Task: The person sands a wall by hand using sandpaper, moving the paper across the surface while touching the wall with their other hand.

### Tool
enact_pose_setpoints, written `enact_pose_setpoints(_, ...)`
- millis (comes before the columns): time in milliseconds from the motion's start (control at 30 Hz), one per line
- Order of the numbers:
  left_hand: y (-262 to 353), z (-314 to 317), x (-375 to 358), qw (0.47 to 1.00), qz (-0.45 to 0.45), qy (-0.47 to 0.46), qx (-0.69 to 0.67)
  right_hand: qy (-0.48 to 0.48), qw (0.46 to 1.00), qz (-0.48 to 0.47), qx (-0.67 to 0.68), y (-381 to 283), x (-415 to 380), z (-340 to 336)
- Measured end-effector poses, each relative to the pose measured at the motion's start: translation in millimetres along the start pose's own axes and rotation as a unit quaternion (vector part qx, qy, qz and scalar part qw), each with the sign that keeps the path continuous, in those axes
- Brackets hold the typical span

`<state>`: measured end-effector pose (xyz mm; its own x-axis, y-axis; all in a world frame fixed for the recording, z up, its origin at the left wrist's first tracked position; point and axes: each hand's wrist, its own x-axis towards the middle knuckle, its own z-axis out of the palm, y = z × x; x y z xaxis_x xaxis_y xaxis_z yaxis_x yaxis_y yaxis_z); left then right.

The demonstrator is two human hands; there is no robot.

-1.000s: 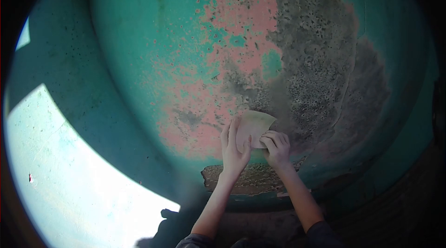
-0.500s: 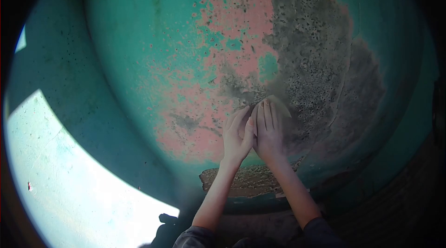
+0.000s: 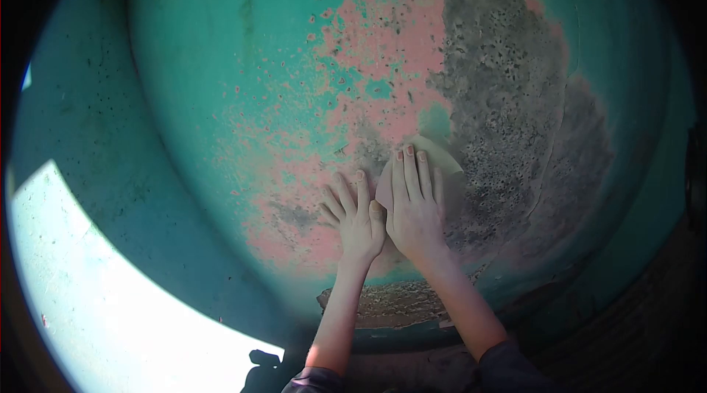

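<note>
My right hand [image 3: 417, 205] presses a pale, bent sheet of sandpaper [image 3: 444, 165] against the worn painted surface [image 3: 390, 32]. Its fingers are straight and together, pointing up, and the sheet shows on both sides of them. Just left of it, my left hand [image 3: 355, 222] lies flat on the pink patch with fingers spread, holding nothing. Its thumb is close to the right hand and to the sheet's lower left edge. Around both hands the surface is green paint, exposed pink undercoat and a rough, pitted grey area [image 3: 501, 98]. The underside of the sandpaper is hidden.
Below the wrists is a flaking brown patch [image 3: 390, 304]. A thin crack [image 3: 549, 153] runs down the grey area at the right. The green surface curves away at the left, where bright sunlight [image 3: 110, 282] falls on it beside a dark shadow.
My left hand has come away from beside the sandpaper, shifted left and down, and spread its fingers. My right hand, with the sheet, has moved slightly up and left.
</note>
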<state>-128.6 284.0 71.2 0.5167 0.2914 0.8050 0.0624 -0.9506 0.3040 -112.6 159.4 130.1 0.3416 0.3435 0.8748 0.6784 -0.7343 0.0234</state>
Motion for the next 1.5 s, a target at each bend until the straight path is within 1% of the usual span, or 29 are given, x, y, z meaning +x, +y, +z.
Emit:
enact_pose_setpoints(67,-0.9,-1.0,-0.2,1.0,-0.003,-0.01,0.0,-0.004,1.0,0.006,0.018,-1.0,-1.3,-0.1)
enact_pose_setpoints(133,-1.9,-3.6,0.9,1.0,-0.001,-0.018,-0.002,-0.032,0.999,0.029,0.008,2.6,-16.4,6.7)
enact_pose_setpoints(233,-2.4,-4.7,-1.2,0.999,-0.006,-0.034,-0.017,-0.009,0.999,0.033,0.014,-1.0,-14.8,9.2)
enact_pose_setpoints(333,-2.5,-3.5,-1.5,0.999,-0.005,-0.032,-0.007,-0.012,0.999,0.031,0.029,-6.0,6.5,-5.2)
enact_pose_setpoints(367,-2.2,-3.6,-1.5,1.0,-0.003,-0.028,-0.008,-0.012,0.999,0.032,0.031,-5.6,-0.1,-1.9)
enact_pose_setpoints(433,-2.6,-3.7,-1.0,1.0,0.002,-0.024,-0.01,-0.048,0.998,0.036,-0.021,-1.9,-20.7,9.1)
enact_pose_setpoints(467,-3.2,-3.3,-0.4,1.0,0.0,-0.026,-0.01,-0.047,0.998,0.037,-0.023,-1.9,-22.7,13.4)
enact_pose_setpoints(533,-2.4,-3.7,-2.1,1.0,-0.003,-0.028,-0.012,-0.005,0.999,0.036,0.006,-6.6,-21.2,12.9)
enact_pose_setpoints(567,-2.3,-4.9,-0.9,0.999,-0.006,-0.034,-0.02,-0.003,0.999,0.035,0.005,-5.3,-14.0,11.0)
enact_pose_setpoints(633,-1.8,-5.6,-2.4,0.999,-0.012,-0.041,-0.025,-0.014,0.999,0.034,0.01,-6.3,10.5,-7.2)
enact_pose_setpoints(733,-8.1,-4.4,-4.4,0.999,0.005,-0.038,-0.018,-0.027,0.999,0.047,0.005,-4.9,-14.0,7.6)
enact_pose_setpoints(800,-10.2,-0.8,-5.7,0.999,0.018,-0.008,-0.03,-0.021,0.999,0.044,0.01,-7.4,-19.4,11.4)
enact_pose_setpoints(833,-9.5,-0.3,-8.2,0.999,0.019,-0.007,-0.031,-0.017,0.999,0.04,0.016,-8.5,-18.9,9.9)
enact_pose_setpoints(933,-7.8,0.8,-9.3,0.999,-0.005,-0.023,-0.041,-0.021,0.999,0.025,-0.003,-8.1,17.9,-11.8)
enact_pose_setpoints(1033,-9.0,2.5,-11.5,0.999,0.001,-0.01,-0.045,-0.026,0.998,0.044,0.034,-7.0,0.0,-3.4)
enact_pose_setpoints(1133,-9.5,1.0,-12.6,0.999,0.022,-0.004,-0.031,-0.022,0.999,0.032,-0.013,-9.2,-12.7,4.3)
enact_pose_setpoints(1167,-8.5,0.0,-11.8,0.999,0.01,-0.015,-0.034,-0.021,0.999,0.031,-0.014,-6.5,-8.0,4.8)
enact_pose_setpoints(1233,-8.3,0.4,-12.1,0.999,-0.003,-0.027,-0.035,-0.007,0.999,0.029,0.026,-8.6,18.1,-15.0)
enact_pose_setpoints(1433,-11.9,2.6,-14.0,0.999,0.024,-0.009,-0.033,-0.04,0.998,0.05,0.021,-10.7,-12.0,-1.0)
enact_pose_setpoints(1500,-11.1,3.5,-13.7,0.999,0.005,-0.019,-0.029,-0.029,0.998,0.041,0.027,-9.3,5.4,-9.1)
